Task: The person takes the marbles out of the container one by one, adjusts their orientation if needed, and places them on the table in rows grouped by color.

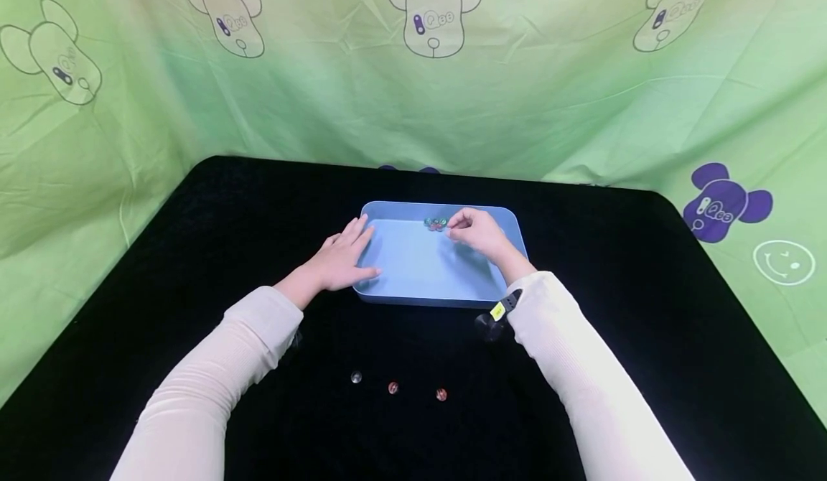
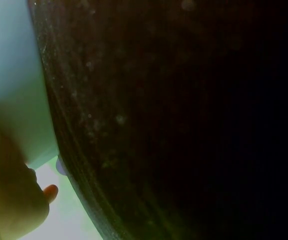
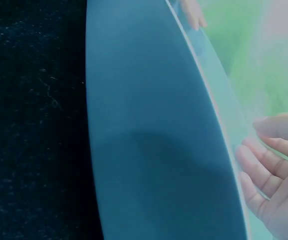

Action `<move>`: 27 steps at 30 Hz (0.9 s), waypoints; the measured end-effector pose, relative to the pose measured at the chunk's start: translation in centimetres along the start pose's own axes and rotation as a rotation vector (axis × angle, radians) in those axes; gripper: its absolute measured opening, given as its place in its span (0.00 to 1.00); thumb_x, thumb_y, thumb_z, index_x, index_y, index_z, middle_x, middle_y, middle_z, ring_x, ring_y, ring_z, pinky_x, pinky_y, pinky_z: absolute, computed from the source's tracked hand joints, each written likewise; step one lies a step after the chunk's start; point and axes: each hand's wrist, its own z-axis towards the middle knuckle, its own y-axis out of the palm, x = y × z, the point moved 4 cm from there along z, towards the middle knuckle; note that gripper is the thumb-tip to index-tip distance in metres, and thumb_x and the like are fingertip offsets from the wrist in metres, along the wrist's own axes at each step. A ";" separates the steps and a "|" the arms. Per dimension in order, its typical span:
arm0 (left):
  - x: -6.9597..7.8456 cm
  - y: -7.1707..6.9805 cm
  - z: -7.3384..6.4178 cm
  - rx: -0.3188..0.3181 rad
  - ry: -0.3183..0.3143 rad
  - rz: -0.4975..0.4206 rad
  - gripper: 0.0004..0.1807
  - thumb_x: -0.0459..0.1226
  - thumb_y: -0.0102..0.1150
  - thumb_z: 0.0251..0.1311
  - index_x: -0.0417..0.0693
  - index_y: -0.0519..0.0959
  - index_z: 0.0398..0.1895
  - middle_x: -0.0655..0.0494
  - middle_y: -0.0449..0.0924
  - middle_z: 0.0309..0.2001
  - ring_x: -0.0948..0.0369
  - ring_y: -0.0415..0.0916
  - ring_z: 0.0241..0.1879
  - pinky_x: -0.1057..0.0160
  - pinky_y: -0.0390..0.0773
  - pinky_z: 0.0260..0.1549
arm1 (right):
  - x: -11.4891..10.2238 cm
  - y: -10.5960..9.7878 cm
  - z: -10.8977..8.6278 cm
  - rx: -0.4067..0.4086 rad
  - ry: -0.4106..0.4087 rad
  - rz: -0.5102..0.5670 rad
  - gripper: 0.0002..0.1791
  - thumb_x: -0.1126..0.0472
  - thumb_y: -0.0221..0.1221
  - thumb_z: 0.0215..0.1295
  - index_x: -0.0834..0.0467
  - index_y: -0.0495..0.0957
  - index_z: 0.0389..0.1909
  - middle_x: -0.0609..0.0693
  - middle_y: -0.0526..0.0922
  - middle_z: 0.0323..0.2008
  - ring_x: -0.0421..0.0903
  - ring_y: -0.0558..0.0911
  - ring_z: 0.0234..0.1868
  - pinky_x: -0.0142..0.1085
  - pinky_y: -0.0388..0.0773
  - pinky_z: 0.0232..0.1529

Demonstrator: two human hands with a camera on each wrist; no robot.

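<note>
Worktop: a black, velvety-looking worktop with rounded far corners is shown, its nap flecked with pale specks in the close wrist views.
Backdrop: the far side and both flanks are screened by a creased green curtain, printed with outlined, round-eared heads (a winking smiley is included at right).
Tray: a smooth, pale-blue rectangular tray with rounded corners and low walls is set at the middle of the worktop.
Marbles inside: a small cluster of glassy green and reddish marbles is gathered on the tray floor, near the far wall.
Marbles outside: a clear marble and two reddish marbles are spaced in a loose row on the black cloth, nearer the wearer.
Hands: the left hand is spread, straight-fingered, at the tray's left rim; the right hand is held bent-fingered just beside the cluster, and whether a marble is pinched there cannot be told.
Sleeves: both arms are covered by pale sleeves, the right wrist ringed by a dark band with a yellow label.
</note>
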 end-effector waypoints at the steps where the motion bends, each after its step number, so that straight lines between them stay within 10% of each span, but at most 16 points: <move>1: 0.0 0.0 0.0 0.003 0.002 0.001 0.44 0.58 0.43 0.54 0.43 0.42 0.66 0.50 0.29 0.67 0.56 0.26 0.64 0.49 0.43 0.56 | 0.0 0.0 0.1 -0.002 0.001 0.007 0.12 0.65 0.56 0.53 0.67 0.72 0.38 0.54 0.75 0.31 0.46 0.75 0.30 0.34 0.69 0.30; 27: 0.2 -0.3 -0.3 0.005 0.016 -0.024 0.44 0.59 0.42 0.54 0.42 0.42 0.66 0.51 0.28 0.67 0.57 0.26 0.64 0.48 0.42 0.56 | 1.2 1.0 2.2 -0.045 0.048 -0.008 0.13 0.69 0.53 0.52 0.67 0.69 0.40 0.53 0.74 0.28 0.40 0.73 0.24 0.30 0.69 0.27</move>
